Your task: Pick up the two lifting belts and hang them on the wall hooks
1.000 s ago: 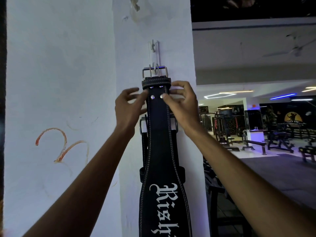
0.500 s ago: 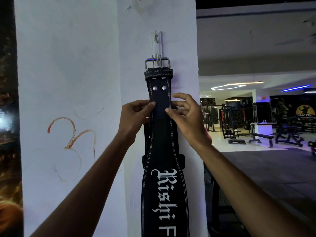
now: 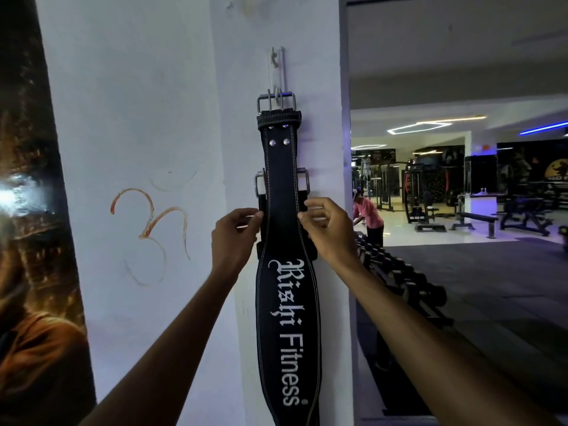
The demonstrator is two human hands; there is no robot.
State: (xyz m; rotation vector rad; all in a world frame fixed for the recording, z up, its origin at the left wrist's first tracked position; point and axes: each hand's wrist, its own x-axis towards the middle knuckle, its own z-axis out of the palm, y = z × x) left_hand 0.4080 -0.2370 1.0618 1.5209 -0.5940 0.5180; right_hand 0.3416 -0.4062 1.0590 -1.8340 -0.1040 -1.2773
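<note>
A black lifting belt (image 3: 282, 186) with white "Rishi Fitness" lettering hangs flat against the white pillar. Its steel buckle (image 3: 276, 102) sits over a metal wall hook (image 3: 277, 69). Behind it hangs a second black belt; only its buckle corners (image 3: 259, 186) and dark edges (image 3: 311, 255) show on either side. My left hand (image 3: 235, 235) pinches the front belt's left edge. My right hand (image 3: 330, 229) pinches its right edge at the same height, just above the lettering.
A large dark poster (image 3: 27, 210) covers the wall at left, next to an orange scrawl (image 3: 150, 222). Right of the pillar runs a dumbbell rack (image 3: 408, 281), with a person in a pink shirt (image 3: 368, 216) bending beyond it. Benches (image 3: 473, 218) and machines fill the gym floor.
Both hands have slid down the front belt, from just under the buckle to just above the lettering. The belt stays hung on the hook. The camera has tilted downward.
</note>
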